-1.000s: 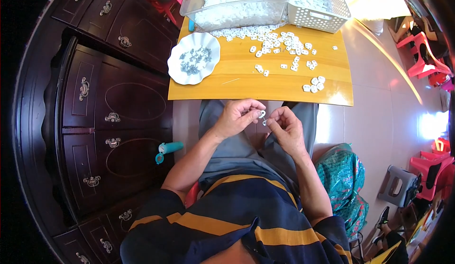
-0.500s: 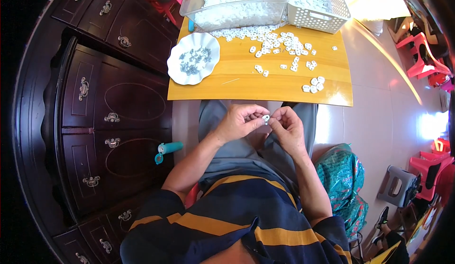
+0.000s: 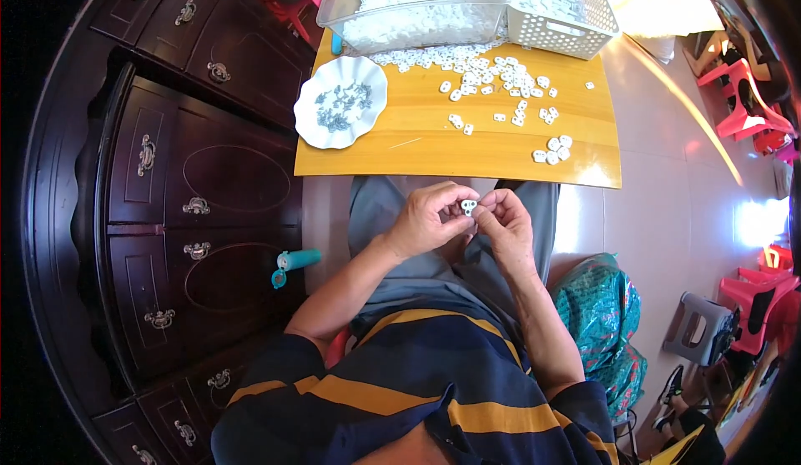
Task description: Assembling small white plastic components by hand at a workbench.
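Over my lap, just off the near edge of the wooden table (image 3: 450, 160), a small white plastic piece with dark holes (image 3: 469, 206) is pinched between my two hands. My left hand (image 3: 427, 221) grips it from the left with bent fingers and thumb. From the right, the thumb and fingertips of my right hand (image 3: 506, 225) close on it. Fingers partly hide the piece. Similar white pieces form a loose pile (image 3: 501, 75) on the table, and a small cluster (image 3: 553, 150) lies near its right front corner. A scalloped white plate (image 3: 309, 102) holds small grey metallic-looking parts.
A clear plastic bin (image 3: 334, 25) and a perforated basket (image 3: 576, 41), both full of white pieces, stand at the table's back. Dark wooden drawers (image 3: 234, 173) rise at the left. A teal bottle (image 3: 300, 259) and a shiny green bag (image 3: 601, 323) flank my legs.
The white piece has turned between my fingers, so its face with dark holes now shows more. My left fingers and thumb have shifted slightly; the things on the table stay in place.
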A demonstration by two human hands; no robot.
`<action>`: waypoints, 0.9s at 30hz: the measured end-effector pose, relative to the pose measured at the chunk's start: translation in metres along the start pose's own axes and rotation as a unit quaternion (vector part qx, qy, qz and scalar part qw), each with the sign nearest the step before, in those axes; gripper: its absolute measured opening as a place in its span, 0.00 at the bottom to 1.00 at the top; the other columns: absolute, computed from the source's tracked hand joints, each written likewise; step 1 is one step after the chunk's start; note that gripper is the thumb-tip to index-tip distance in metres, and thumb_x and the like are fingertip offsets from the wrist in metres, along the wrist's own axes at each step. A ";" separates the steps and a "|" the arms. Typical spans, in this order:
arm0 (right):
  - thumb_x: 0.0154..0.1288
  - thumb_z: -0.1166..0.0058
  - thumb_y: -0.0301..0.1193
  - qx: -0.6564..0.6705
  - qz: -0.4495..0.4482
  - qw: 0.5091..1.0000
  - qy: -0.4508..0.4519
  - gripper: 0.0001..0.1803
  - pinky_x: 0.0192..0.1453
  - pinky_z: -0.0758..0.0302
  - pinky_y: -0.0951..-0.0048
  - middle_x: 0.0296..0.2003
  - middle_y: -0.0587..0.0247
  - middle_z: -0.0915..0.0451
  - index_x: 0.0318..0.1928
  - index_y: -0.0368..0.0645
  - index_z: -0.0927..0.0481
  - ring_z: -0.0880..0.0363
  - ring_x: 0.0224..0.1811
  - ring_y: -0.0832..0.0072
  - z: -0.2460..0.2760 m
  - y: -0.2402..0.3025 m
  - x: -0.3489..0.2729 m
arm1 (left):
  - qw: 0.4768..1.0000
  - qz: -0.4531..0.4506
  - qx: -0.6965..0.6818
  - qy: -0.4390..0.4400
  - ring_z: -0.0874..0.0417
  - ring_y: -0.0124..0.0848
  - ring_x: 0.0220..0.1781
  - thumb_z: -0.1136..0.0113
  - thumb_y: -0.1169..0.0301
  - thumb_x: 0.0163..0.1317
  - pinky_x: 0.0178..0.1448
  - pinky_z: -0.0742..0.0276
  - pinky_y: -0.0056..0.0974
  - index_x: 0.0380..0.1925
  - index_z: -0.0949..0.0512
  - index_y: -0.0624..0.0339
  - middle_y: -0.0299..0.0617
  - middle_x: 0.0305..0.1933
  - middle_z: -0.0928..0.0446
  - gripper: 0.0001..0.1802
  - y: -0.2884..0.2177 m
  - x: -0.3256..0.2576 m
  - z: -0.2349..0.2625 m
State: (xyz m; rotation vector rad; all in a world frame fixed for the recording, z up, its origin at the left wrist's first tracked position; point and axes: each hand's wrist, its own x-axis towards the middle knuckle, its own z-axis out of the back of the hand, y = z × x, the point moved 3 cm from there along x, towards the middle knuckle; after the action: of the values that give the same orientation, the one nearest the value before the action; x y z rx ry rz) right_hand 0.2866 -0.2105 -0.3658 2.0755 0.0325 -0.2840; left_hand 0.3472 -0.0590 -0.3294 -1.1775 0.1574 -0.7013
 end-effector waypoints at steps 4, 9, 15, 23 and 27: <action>0.71 0.42 0.23 0.002 -0.009 1.000 0.006 0.05 0.34 0.32 0.85 0.31 0.74 0.23 0.44 0.41 0.25 0.27 0.31 0.89 -0.001 0.003 -0.001 | 1.000 -0.001 0.006 0.012 0.18 0.25 0.32 0.30 0.81 0.55 0.38 0.21 0.30 0.46 0.18 0.63 0.38 0.34 0.19 0.17 -0.005 0.002 0.003; 0.75 0.44 0.32 -0.017 -0.056 0.998 0.027 0.07 0.35 0.31 0.83 0.30 0.74 0.23 0.42 0.42 0.21 0.27 0.31 0.87 0.003 0.001 0.001 | 0.999 0.008 0.013 0.033 0.20 0.24 0.30 0.30 0.80 0.55 0.36 0.23 0.31 0.45 0.18 0.62 0.37 0.32 0.21 0.17 -0.008 0.002 0.004; 0.75 0.44 0.33 -0.037 -0.053 0.996 0.058 0.09 0.36 0.31 0.82 0.30 0.75 0.23 0.39 0.42 0.19 0.28 0.31 0.87 0.000 0.001 0.000 | 0.999 0.023 0.020 0.041 0.21 0.25 0.30 0.30 0.80 0.54 0.36 0.23 0.31 0.46 0.18 0.62 0.37 0.32 0.21 0.18 -0.011 0.002 0.005; 0.76 0.45 0.32 -0.033 -0.041 0.998 0.047 0.08 0.38 0.29 0.81 0.30 0.74 0.21 0.37 0.42 0.19 0.26 0.32 0.86 0.001 0.003 -0.001 | 0.994 -0.043 0.103 0.006 0.18 0.31 0.31 0.26 0.76 0.53 0.36 0.22 0.34 0.47 0.18 0.61 0.41 0.35 0.20 0.20 -0.019 0.003 0.004; 0.75 0.45 0.31 -0.012 -0.055 0.998 0.042 0.08 0.39 0.29 0.81 0.29 0.73 0.21 0.37 0.43 0.18 0.26 0.31 0.86 0.001 0.005 -0.001 | 0.991 -0.053 0.122 0.008 0.18 0.33 0.31 0.27 0.75 0.54 0.35 0.22 0.35 0.46 0.17 0.60 0.42 0.34 0.20 0.18 -0.018 0.004 0.005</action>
State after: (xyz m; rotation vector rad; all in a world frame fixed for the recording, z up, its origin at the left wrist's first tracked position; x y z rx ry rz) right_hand 0.2863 -0.2135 -0.3622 2.0633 0.1999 -0.2624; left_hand 0.3450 -0.0614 -0.3102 -0.9506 0.0199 -0.8003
